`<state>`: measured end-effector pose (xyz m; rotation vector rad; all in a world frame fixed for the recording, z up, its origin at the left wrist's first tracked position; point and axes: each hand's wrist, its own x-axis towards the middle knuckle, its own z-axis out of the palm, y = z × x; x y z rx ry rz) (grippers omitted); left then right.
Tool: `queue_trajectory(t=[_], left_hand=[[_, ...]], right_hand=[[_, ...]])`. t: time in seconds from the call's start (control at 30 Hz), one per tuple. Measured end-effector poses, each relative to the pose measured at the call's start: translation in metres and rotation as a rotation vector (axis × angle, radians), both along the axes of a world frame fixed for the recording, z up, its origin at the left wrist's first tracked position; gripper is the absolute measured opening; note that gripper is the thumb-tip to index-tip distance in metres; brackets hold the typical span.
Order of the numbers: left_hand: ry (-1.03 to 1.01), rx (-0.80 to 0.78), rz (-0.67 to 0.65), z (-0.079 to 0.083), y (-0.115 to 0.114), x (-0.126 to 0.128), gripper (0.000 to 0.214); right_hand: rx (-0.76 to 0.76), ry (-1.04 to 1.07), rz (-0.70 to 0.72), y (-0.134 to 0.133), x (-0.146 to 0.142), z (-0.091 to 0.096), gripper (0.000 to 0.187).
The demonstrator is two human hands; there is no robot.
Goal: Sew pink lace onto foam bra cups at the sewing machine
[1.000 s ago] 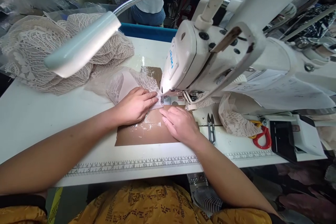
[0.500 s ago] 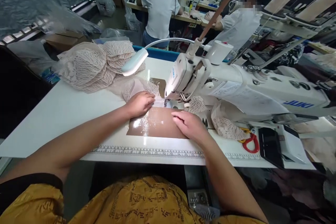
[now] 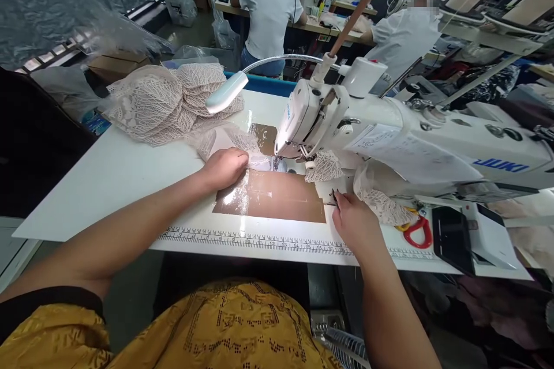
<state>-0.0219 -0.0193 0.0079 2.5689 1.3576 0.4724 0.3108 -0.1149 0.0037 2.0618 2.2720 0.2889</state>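
My left hand (image 3: 227,167) is closed on the edge of a pale lace piece (image 3: 249,143), left of the needle. That lace runs up to the presser foot (image 3: 277,164) of a white sewing machine (image 3: 346,118). To the right of the brown taped sheet (image 3: 272,196), my right hand (image 3: 357,222) pinches small dark thread snips (image 3: 334,196); most of the tool is hidden by the fingers. More lace (image 3: 322,166) lies under the machine arm, and another piece (image 3: 383,203) sits just beyond my right hand.
A heap of lace pieces (image 3: 151,101) is at the back left under a lamp (image 3: 227,92). Red-handled scissors (image 3: 419,232) and a black phone (image 3: 453,239) lie on the right. A ruler tape (image 3: 259,242) lines the front edge. Two people work at machines behind.
My right hand has moved right, off the brown sheet and onto the snips. My left hand has shifted slightly left, still at the lace. The whole view has shifted a little.
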Motion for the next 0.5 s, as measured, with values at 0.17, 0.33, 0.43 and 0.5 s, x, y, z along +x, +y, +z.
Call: queue_trajectory(t=[0.17, 0.33, 0.43, 0.5], left_hand=[[-0.106, -0.329, -0.391, 0.030, -0.033, -0.015, 0.018], [-0.246, -0.541, -0.552, 0.050, -0.052, -0.020, 0.029], [-0.330, -0.464, -0.309, 0.049, -0.035, -0.019, 0.040], [-0.329, -0.474, -0.174, 0.045, -0.019, -0.014, 0.055]], right_hand=[[0.071, 0.012, 0.088, -0.005, 0.007, -0.007, 0.045], [0.265, 0.102, 0.148, -0.007, 0.013, -0.024, 0.035], [0.337, 0.185, 0.192, -0.008, 0.016, -0.029, 0.033], [0.364, 0.261, 0.206, -0.010, 0.016, -0.029, 0.032]])
